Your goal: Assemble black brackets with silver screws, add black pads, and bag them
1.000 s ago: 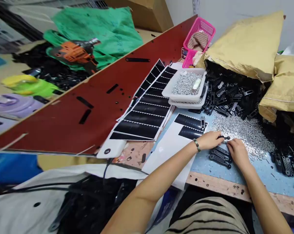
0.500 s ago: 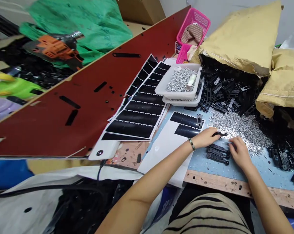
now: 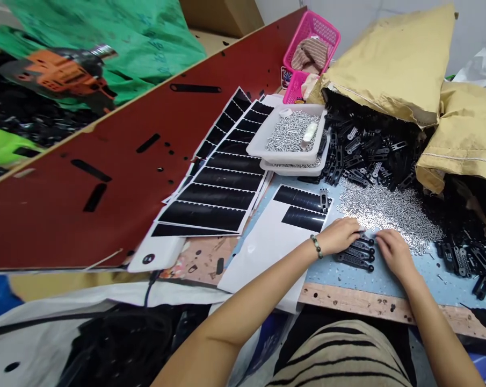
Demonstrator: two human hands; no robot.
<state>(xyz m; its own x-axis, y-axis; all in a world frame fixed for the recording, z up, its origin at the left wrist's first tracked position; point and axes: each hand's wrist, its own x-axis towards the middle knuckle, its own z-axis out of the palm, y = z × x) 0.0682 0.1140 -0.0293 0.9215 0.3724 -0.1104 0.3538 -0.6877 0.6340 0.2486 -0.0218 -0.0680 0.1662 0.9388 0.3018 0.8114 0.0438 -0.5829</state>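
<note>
My left hand (image 3: pixel 340 235) is closed at the upper end of a short row of black perforated plastic arms (image 3: pixel 354 261), each with a round knob at its right end. Its fingers are on the topmost black plastic arm (image 3: pixel 367 236), most of which they cover. Just right of the knobs, my right hand (image 3: pixel 394 252) has thumb and fingers drawn together at the edge of the loose washers and screws (image 3: pixel 396 215). Whatever lies between those right fingertips is too small to see. A single black arm (image 3: pixel 324 200) lies on the black-striped sheet (image 3: pixel 262 252).
Stacked white trays (image 3: pixel 256 144) hold screws. Behind the loose screws, yellow sacks (image 3: pixel 387 64) spill black parts. More black parts (image 3: pixel 464 260) lie at right. A red board (image 3: pixel 138 177) slants along the left. A green-and-black tool tip (image 3: pixel 482 317) shows at the right edge.
My left hand has brought the black arm down to the top of the row. My right hand stays close by, its fingers nearer the knobs. The view has shifted slightly.
</note>
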